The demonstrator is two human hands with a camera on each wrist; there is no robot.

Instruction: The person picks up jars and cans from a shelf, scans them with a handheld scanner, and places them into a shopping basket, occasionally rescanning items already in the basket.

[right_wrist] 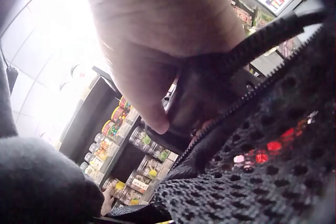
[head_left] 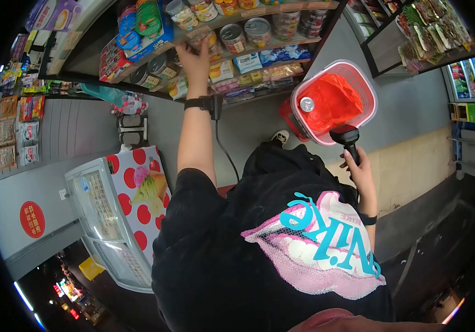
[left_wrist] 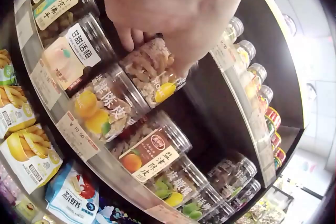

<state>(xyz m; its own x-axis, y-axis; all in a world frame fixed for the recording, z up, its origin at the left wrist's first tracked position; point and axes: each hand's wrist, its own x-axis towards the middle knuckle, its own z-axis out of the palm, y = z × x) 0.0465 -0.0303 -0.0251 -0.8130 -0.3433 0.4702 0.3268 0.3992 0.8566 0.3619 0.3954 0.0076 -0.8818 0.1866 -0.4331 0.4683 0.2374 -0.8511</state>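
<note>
At the snack shelf, my left hand grips a clear plastic jar of dried pieces with a yellow fruit on its label. In the left wrist view, the fingers curl behind the jar and the thumb lies along its near side. It sits tilted, just behind another jar with orange fruit on it. My right hand holds a black handled device with a wide rounded head, like a handheld scanner. That head overlaps the near rim of a pink basket in the head view.
Inside the basket are a red bag and a silver-topped can. Price tags line the shelf edge under several jars. Bagged snacks fill the level below. A chest freezer stands at left.
</note>
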